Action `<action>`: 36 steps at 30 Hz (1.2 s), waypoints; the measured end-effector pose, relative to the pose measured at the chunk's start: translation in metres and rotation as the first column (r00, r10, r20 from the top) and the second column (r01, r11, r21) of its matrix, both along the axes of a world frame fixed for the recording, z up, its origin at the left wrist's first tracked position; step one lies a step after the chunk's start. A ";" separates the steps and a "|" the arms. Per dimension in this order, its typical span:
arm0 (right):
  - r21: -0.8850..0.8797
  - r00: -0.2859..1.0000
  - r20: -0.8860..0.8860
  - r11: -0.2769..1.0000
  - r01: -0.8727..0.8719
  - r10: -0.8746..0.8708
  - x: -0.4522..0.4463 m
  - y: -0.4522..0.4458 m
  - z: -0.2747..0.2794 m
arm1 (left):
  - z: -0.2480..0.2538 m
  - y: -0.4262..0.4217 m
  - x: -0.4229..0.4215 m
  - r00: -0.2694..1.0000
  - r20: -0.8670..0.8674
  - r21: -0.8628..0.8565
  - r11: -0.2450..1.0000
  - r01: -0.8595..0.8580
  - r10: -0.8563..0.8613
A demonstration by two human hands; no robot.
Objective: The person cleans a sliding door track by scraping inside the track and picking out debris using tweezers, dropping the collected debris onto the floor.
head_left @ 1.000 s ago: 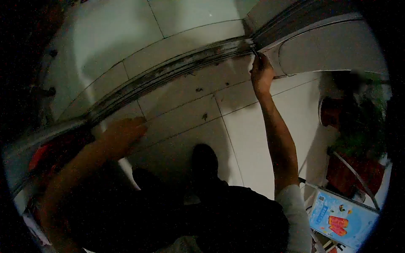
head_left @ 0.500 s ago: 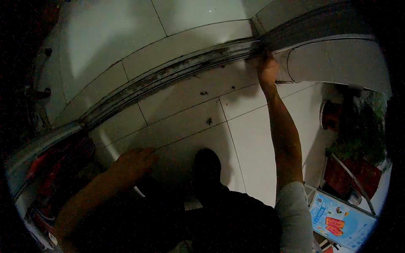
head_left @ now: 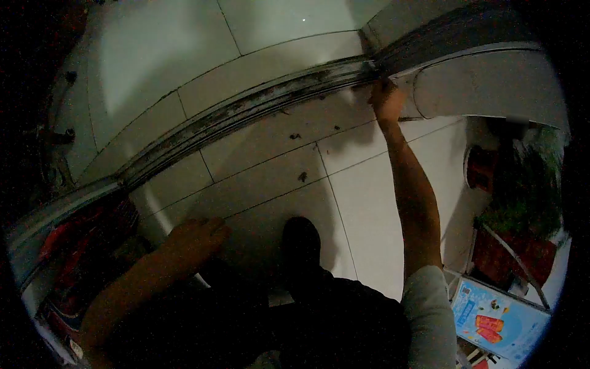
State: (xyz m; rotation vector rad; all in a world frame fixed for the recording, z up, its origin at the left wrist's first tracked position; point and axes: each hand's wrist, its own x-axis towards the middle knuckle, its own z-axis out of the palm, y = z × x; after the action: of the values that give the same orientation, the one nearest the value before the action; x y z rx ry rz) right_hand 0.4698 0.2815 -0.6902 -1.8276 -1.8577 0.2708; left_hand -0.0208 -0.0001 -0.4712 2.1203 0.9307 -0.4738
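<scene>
My right hand is closed at the right end of a long, dirty floor track, beside the grey wall corner. What its fingers grip is hidden in shadow. My left hand hangs over the floor near my left knee, its fingers close together and bent a little, too dark to make out clearly. Small dark bits of debris lie on the pale floor tiles between the track and my dark shoe.
At the right are a red-brown pot, green plants and a blue printed box. Dark red items lie at the left. A grey curved panel stands at the upper right.
My left hand has come down and closer to my knee, then stayed there. My right hand has shifted slightly at the track's end; the thin dark tool seen in it earlier no longer shows.
</scene>
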 end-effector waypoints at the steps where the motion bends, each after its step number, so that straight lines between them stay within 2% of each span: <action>1: -0.036 0.997 -0.067 0.999 0.024 -0.026 -0.005 -0.008 0.007 | 0.004 0.000 0.000 1.000 -0.010 0.007 1.000 0.009 -0.009; 3: -0.069 0.951 -0.300 0.996 0.059 -0.077 -0.036 -0.037 0.045 | 0.014 0.004 0.000 0.999 -0.036 0.029 0.999 0.036 -0.035; 6: 0.177 0.994 -0.103 0.983 0.048 -0.030 -0.034 -0.034 0.038 | 0.032 0.010 -0.002 0.995 -0.077 0.072 0.995 0.065 -0.059; 9: 0.214 0.999 -0.033 0.977 -0.016 0.023 -0.023 -0.020 0.028 | 0.046 0.009 -0.013 0.992 -0.103 0.115 0.990 0.086 -0.074; 12: 0.333 0.990 0.123 0.937 -0.102 0.064 -0.020 -0.008 0.019 | 0.055 0.008 -0.023 0.989 -0.129 0.142 0.985 0.096 -0.077; 15: 0.230 0.994 -0.050 0.969 -0.087 0.101 -0.014 0.000 0.003 | 0.058 0.005 -0.028 0.984 -0.151 0.136 0.985 0.111 -0.090; 18: 0.181 0.995 -0.055 0.981 -0.067 0.078 -0.002 0.008 -0.005 | 0.060 0.008 -0.025 0.982 -0.153 0.124 0.984 0.126 -0.107; 22: 0.296 0.996 0.043 0.951 -0.091 0.082 -0.003 0.015 0.005 | 0.060 0.007 -0.023 0.980 -0.153 0.112 0.984 0.141 -0.123; 24: 0.270 0.993 0.077 0.957 -0.110 0.092 -0.005 0.016 0.013 | 0.061 0.005 -0.023 0.980 -0.152 0.111 0.983 0.147 -0.129; 27: 0.167 1.000 0.000 0.986 0.011 -0.012 -0.009 0.017 0.012 | 0.061 0.002 -0.028 0.990 -0.077 0.198 0.972 0.130 -0.117; 30: 0.211 0.999 0.018 0.976 0.045 -0.050 -0.010 0.019 0.011 | 0.056 0.000 -0.026 0.985 -0.133 0.155 0.980 0.126 -0.106; 31: 0.153 0.999 0.009 0.987 0.047 -0.049 -0.008 0.020 0.011 | 0.056 0.000 -0.026 0.986 -0.132 0.154 0.981 0.122 -0.102; 33: 0.042 0.999 -0.006 0.998 0.049 -0.049 -0.001 0.022 0.012 | 0.055 -0.001 -0.025 0.987 -0.127 0.157 0.981 0.114 -0.095; 35: 0.100 0.983 0.178 0.992 -0.073 0.054 0.015 0.017 -0.007 | 0.056 0.000 -0.024 0.991 -0.114 0.121 0.989 0.088 -0.075; 36: 0.096 0.991 0.115 0.993 -0.072 0.061 0.012 0.010 -0.003 | 0.056 -0.001 -0.023 0.992 -0.108 0.102 0.992 0.075 -0.064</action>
State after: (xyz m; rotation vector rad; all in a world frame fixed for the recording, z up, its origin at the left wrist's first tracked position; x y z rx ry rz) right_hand 0.4814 0.2918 -0.6935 -1.7474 -1.9743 0.0982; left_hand -0.0440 -0.0008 -0.4152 2.2475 0.9618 -0.5868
